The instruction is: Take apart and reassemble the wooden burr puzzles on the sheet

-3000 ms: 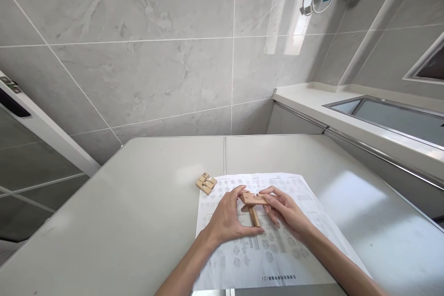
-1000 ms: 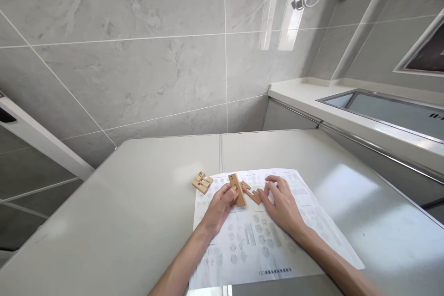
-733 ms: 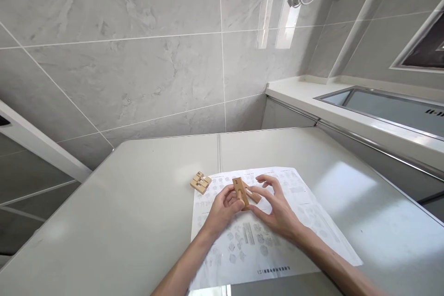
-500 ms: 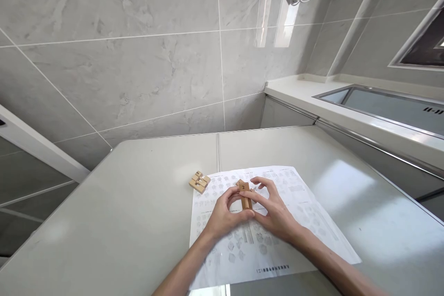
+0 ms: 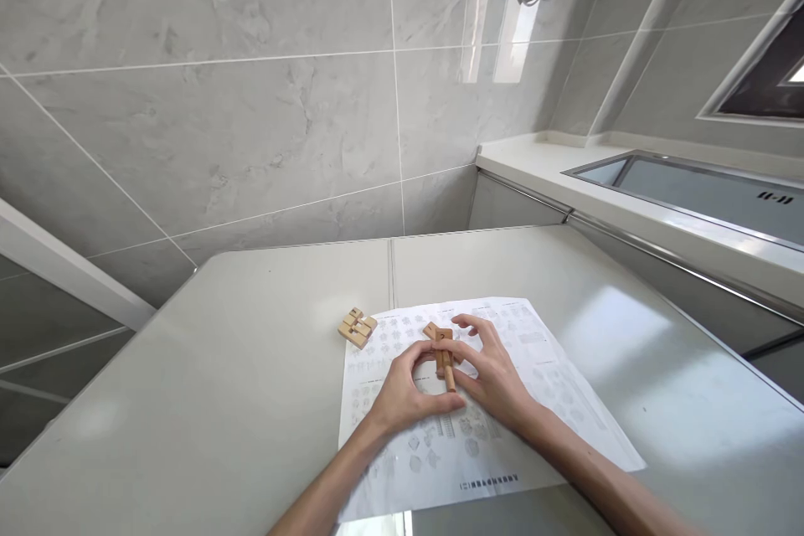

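Wooden piece marked "2" (image 5: 444, 335) is held above the printed sheet, between the two hands, its numbered end pointing away from the person. A narrow wooden bar (image 5: 450, 380) extends from its near end toward the person; whether this is a separate part cannot be told. Right hand (image 5: 496, 364) grips the marked piece, index finger laid across its top and thumb against its right side; the other fingers are raised and bent clear of the wood. Left hand (image 5: 411, 385) is curved in a C, fingertips at the left edge of the marked piece, thumb beside the near end of the bar; whether the thumb presses on it cannot be told. A second wooden piece (image 5: 430, 329) shows just behind and to the left, partly covered by the first, its mark too small to read with certainty. Further left, well apart from the hands, a block cluster (image 5: 355, 333) of several wooden parts sits at the upper left edge of the sheet (image 5: 533, 427). The sheet carries rows of small grey diagrams and lies on the pale counter (image 5: 270, 368), which has a seam running across it. Beyond: grey tiled wall (image 5: 282, 126); at right, a white ledge (image 5: 528, 152) with a metal-framed recess (image 5: 684, 193).
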### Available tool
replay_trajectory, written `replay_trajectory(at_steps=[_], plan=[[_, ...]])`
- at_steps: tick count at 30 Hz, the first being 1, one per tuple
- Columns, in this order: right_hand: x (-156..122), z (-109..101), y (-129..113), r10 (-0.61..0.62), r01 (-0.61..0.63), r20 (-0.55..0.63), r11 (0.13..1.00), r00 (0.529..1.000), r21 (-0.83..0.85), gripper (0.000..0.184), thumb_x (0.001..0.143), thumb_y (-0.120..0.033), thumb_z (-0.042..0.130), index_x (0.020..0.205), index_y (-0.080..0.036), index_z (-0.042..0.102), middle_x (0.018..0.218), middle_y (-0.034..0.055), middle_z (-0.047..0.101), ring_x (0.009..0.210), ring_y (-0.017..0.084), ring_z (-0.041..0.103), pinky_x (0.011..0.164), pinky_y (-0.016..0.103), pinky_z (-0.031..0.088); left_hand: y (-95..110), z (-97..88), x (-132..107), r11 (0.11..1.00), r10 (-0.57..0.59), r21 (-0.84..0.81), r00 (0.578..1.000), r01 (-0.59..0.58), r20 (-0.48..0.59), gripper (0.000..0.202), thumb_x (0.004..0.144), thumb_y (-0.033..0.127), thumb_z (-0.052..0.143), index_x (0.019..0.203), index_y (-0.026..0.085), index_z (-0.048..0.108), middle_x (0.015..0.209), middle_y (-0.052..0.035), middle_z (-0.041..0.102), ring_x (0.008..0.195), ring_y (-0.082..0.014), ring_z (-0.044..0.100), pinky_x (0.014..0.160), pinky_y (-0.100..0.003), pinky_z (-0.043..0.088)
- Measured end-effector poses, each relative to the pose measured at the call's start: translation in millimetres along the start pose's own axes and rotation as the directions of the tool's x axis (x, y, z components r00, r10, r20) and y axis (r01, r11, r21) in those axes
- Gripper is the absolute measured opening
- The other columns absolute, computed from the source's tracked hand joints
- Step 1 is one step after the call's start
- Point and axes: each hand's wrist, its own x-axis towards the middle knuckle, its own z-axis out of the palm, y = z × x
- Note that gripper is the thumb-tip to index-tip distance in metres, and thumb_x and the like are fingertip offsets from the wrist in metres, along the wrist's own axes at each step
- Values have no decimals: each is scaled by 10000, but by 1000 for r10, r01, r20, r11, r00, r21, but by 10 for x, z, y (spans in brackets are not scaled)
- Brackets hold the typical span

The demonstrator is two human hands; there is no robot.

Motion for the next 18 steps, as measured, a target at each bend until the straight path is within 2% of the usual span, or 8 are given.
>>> replay_trajectory(at_steps=[12,18], plan=[[12,-5,-5,-21,20,-40,999,999,-24,412,962,-128,630,1251,-398,746,1413,83,497,1177,324,550,924,522,582,43,8,-24,998,4,62,999,-1,-40,780,587,289,1013,1294,236,689,1423,-121,680,1335,-360,620,1145,-495,486],[12,15,3,-54,53,-47,998,997,-20,378,968,-141,629,1232,-385,749,1406,84,507,1162,323,560,916,528,576,43,14,-33,997,47,56,998,-45,-42,757,594,310,1013,1276,235,694,1305,-97,730,1243,-344,660,1092,-481,510]])
